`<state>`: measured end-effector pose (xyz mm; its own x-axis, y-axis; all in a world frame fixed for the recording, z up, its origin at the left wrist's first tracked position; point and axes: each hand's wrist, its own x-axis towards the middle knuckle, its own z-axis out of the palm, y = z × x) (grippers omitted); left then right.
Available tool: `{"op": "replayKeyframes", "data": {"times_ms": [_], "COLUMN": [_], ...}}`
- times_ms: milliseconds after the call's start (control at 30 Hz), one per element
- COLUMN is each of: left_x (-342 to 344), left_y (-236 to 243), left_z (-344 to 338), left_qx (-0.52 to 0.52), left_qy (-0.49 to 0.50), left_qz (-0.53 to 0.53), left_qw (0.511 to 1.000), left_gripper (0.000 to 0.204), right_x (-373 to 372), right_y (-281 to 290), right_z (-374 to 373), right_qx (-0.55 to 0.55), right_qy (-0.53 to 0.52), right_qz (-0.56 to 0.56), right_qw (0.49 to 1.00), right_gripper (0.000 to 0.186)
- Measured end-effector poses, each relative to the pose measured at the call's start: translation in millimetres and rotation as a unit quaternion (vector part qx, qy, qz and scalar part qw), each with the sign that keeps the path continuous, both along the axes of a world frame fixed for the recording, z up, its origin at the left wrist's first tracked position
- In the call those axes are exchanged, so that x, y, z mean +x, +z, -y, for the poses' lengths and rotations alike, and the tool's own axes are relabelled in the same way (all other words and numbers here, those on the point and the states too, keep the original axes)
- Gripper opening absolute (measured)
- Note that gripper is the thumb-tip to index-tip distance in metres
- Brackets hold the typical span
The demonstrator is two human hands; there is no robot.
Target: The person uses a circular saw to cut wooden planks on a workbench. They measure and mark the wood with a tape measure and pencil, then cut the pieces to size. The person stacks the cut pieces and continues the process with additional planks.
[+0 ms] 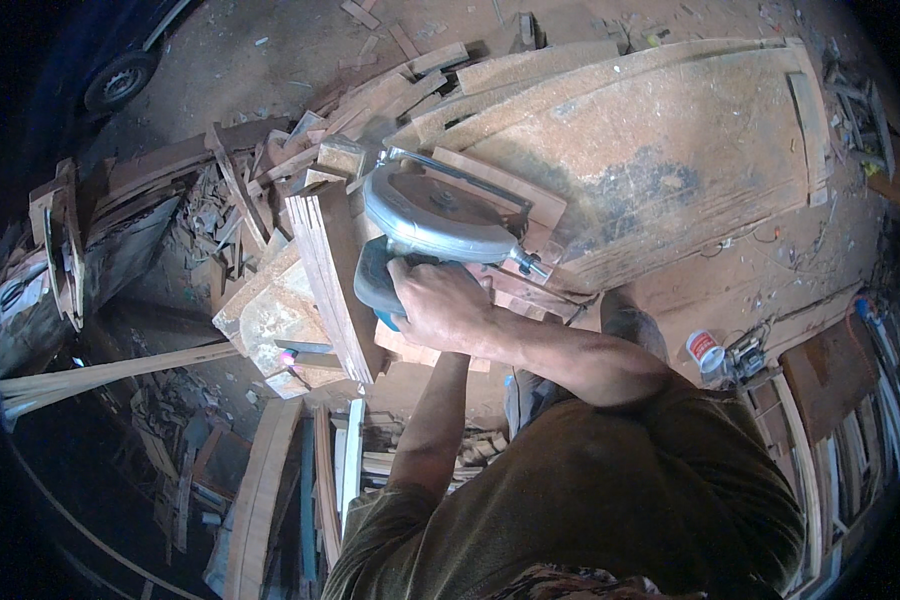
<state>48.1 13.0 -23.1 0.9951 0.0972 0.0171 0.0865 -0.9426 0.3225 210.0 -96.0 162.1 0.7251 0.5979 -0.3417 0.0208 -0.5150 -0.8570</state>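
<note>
My right hand [438,304] is closed around the handle of a circular saw [440,215] with a rounded silver blade guard and a dark grey-green body. The saw rests over reddish wooden boards [535,205]. Close to its left side stands a thick wooden block [332,285] with several layered edges, set at a slant. My left forearm [433,420] reaches up beneath my right forearm. The left hand is hidden behind the right hand and wrist, so its fingers do not show.
A large, stained wooden panel [690,150] lies to the right beyond the saw. Offcuts [215,215] pile up at left. Long planks [265,490] lean near my left side. A white-and-red bucket [705,350] stands at right. A vehicle wheel [120,80] shows at far left.
</note>
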Motion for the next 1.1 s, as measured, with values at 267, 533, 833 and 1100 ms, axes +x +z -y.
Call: {"op": "replayKeyframes", "data": {"times_ms": [267, 533, 833, 1100], "left_x": [-3, -10, -5, 1], "left_y": [1, 3, 1, -2], "left_z": [2, 3, 4, 4], "left_qx": [-0.002, -0.003, -0.011, -0.014], "left_qy": [0.007, 0.016, -0.001, 0.011], "left_qz": [0.0, -0.002, -0.006, 0.0], "left_qw": [1.0, 1.0, 1.0, 1.0], "left_gripper": [0.077, 0.079, 0.08, 0.082], "right_x": [1, -22, -7, -3], "right_y": [2, 9, 5, -3], "right_z": [-3, 21, 9, -10], "right_qx": [-0.005, -0.037, -0.029, -0.023], "right_qy": [-0.003, -0.012, -0.006, -0.009], "right_qz": [0.002, -0.061, -0.048, 0.014], "right_qw": [1.0, 0.997, 0.998, 1.0], "right_gripper": [0.06, 0.054, 0.055, 0.061]}}
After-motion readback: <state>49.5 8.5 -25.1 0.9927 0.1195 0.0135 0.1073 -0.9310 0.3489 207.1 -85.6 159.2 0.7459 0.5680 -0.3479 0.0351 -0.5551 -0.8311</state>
